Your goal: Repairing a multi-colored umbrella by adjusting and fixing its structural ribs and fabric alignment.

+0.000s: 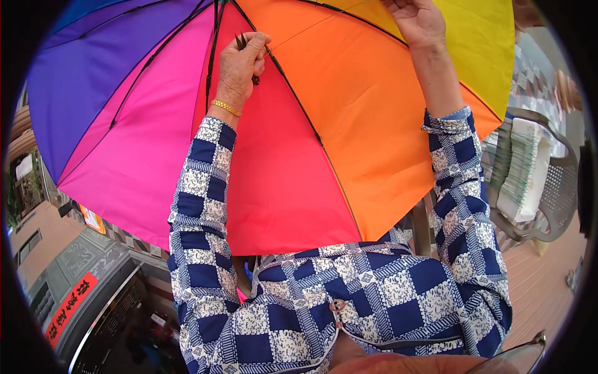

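Observation:
A multicoloured umbrella (293, 181) is spread open across my lap, its dark ribs and inner side facing me. My left hand (242, 65), with a gold bracelet at the wrist, is closed around a small dark tool with two pointed tips (241, 42); the tool's other end shows below the palm. The same hand's fingertips pinch at a black rib (275, 62) between the red and orange panels. Over the orange and yellow panels, my right hand (418, 23) has its fingers curled; the upper edge of the picture cuts them off, so what they hold is hidden.
To the right stands a grey-brown plastic chair (564, 181) with a stack of white and green packs (526, 168) on it. Part of another person's hand (565, 90) shows at the far right. A red paper strip (71, 308) hangs by a dark doorway at lower left.

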A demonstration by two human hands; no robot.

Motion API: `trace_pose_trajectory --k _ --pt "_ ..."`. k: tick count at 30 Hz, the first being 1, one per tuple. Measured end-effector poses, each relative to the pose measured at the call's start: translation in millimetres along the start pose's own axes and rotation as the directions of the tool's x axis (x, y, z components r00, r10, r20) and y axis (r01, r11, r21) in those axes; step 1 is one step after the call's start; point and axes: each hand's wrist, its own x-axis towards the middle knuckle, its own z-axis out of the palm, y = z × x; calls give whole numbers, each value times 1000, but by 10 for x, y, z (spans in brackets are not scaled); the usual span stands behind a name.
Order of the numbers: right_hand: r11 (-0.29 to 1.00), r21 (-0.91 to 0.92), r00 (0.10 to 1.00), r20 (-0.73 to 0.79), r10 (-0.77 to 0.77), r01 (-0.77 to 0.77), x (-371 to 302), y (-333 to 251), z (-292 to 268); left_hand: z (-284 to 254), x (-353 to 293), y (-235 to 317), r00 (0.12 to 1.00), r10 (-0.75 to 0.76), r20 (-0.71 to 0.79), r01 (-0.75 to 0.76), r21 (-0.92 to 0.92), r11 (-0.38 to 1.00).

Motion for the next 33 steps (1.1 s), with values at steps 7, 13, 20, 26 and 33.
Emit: trace_pose_trajectory --k 7,13,20,26,33 --pt "875 -466 980 68 185 -133 -369 243 639 -75 2 29 1000 7 -22 -9 -96 995" --pt "349 -924 901 280 331 159 -525 922 660 1 40 36 999 12 -31 -17 -171 985" --pt "55 -953 925 302 230 298 -553 1146 695 89 9 69 994 -5 -109 -12 -159 987" --pt "-179 -910 926 353 134 373 -529 914 361 -56 61 8 998 6 -70 -24 -250 968" --pt "36 -929 924 369 95 368 -544 936 552 31 44 13 990 3 -139 -22 -134 991"
